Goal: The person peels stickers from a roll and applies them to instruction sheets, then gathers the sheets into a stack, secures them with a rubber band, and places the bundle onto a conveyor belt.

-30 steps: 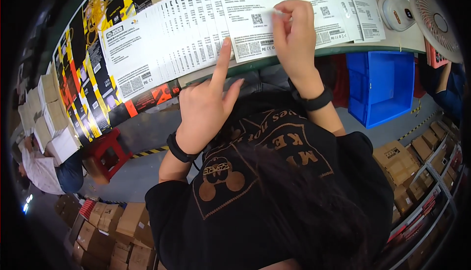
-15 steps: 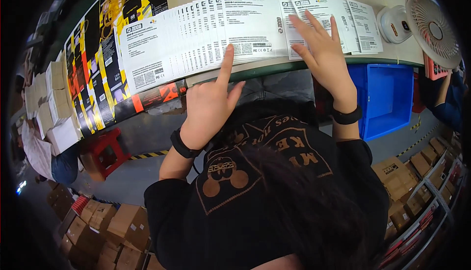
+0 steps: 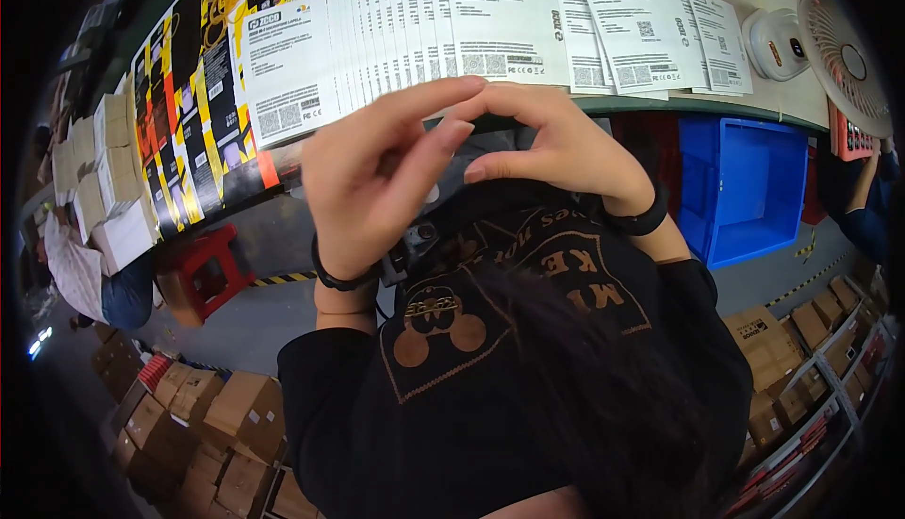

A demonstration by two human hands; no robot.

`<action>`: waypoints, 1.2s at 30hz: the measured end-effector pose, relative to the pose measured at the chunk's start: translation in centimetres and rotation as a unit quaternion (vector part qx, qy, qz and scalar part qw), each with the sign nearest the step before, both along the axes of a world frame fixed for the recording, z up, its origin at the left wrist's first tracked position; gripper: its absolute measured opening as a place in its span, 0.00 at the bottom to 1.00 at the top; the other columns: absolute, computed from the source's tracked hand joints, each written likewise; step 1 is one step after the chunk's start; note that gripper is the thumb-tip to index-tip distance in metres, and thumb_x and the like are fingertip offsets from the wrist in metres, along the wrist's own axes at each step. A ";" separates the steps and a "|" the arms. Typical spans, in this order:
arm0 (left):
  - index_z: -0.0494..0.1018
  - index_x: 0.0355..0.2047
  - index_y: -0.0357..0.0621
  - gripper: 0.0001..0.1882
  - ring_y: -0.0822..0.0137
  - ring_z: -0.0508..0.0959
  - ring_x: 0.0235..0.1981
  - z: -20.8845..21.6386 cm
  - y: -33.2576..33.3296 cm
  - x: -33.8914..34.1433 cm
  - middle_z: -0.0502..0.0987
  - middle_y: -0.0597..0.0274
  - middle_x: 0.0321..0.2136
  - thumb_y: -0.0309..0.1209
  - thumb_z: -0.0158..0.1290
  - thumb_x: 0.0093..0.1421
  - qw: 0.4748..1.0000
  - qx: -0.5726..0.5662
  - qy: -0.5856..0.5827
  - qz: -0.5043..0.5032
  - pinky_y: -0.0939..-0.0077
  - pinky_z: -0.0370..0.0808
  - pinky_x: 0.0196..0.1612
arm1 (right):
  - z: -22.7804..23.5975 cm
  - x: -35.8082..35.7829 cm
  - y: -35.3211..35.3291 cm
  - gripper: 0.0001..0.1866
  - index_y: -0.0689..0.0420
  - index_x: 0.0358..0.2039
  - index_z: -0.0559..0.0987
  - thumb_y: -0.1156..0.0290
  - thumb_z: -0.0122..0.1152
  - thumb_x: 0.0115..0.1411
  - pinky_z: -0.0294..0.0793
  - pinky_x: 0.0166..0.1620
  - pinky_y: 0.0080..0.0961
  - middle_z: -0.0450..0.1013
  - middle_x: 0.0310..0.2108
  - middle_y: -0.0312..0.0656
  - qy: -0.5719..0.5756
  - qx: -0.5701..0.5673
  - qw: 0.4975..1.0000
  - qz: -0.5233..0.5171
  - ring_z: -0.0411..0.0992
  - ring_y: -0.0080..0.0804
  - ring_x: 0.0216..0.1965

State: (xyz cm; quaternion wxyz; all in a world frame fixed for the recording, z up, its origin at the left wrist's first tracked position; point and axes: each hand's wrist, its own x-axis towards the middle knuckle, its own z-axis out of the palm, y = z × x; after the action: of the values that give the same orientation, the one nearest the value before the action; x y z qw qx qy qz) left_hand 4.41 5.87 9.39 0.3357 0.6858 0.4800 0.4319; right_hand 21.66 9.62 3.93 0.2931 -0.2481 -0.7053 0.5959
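Observation:
My left hand and my right hand are raised in front of my chest, just off the table's near edge. Their fingertips come together or overlap, and whether they touch I cannot tell. Both thumbs stand apart from the curved fingers, with nothing visible in either hand. Beyond them, a long fanned row of white printed cards or flat boxes overlaps across the table. To its right, a smaller overlapping group of the same white pieces lies a little unevenly.
A round white device and a white fan stand at the table's right end. Yellow-black printed sheets with yellow bands lie left. A blue crate is below the right edge. A red stool stands on the floor; people are at both sides.
Both hands have left the white pieces and drawn back toward my body, coming together at the fingertips. The right group now shows its pieces uncovered. My view has shifted slightly.

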 end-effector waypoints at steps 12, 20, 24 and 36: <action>0.72 0.34 0.30 0.09 0.80 0.67 0.22 2.2 -1.0 -3.6 0.75 0.59 0.28 0.21 0.48 0.52 0.966 -0.027 -0.256 0.007 0.91 0.60 0.24 | 0.7 -4.3 -0.5 0.13 0.60 0.35 0.75 0.70 0.61 0.49 0.70 0.37 0.20 0.74 0.30 0.39 0.049 0.001 0.998 0.050 0.72 0.26 0.32; 0.73 0.32 0.35 0.09 0.78 0.70 0.25 3.9 -2.1 -5.4 0.75 0.61 0.25 0.19 0.49 0.49 0.992 -0.079 -0.061 0.080 0.86 0.64 0.26 | 0.2 -4.1 -1.6 0.12 0.59 0.36 0.76 0.73 0.60 0.48 0.69 0.31 0.19 0.74 0.29 0.40 -0.069 0.231 0.964 -0.116 0.71 0.25 0.29; 0.75 0.31 0.40 0.13 0.74 0.71 0.24 3.5 -2.4 -7.2 0.74 0.62 0.22 0.17 0.50 0.43 0.965 -0.092 0.225 0.100 0.83 0.65 0.27 | 0.4 -4.4 -1.2 0.15 0.58 0.38 0.76 0.73 0.61 0.47 0.68 0.32 0.17 0.73 0.33 0.39 -0.027 0.317 0.938 -0.135 0.70 0.23 0.31; 0.76 0.32 0.41 0.18 0.63 0.72 0.27 1.8 -2.7 -5.9 0.74 0.61 0.26 0.18 0.53 0.36 0.954 0.167 0.205 0.138 0.74 0.66 0.32 | 3.0 -5.9 0.2 0.11 0.59 0.30 0.76 0.69 0.64 0.47 0.64 0.29 0.12 0.70 0.24 0.31 0.018 -0.056 0.994 0.097 0.64 0.14 0.25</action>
State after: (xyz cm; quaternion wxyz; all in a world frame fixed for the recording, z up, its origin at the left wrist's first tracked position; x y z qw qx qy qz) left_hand -1.51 3.12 11.21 0.0478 0.7328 0.5498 0.3981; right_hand 15.81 9.80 6.89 0.2318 -0.1840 -0.6862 0.6645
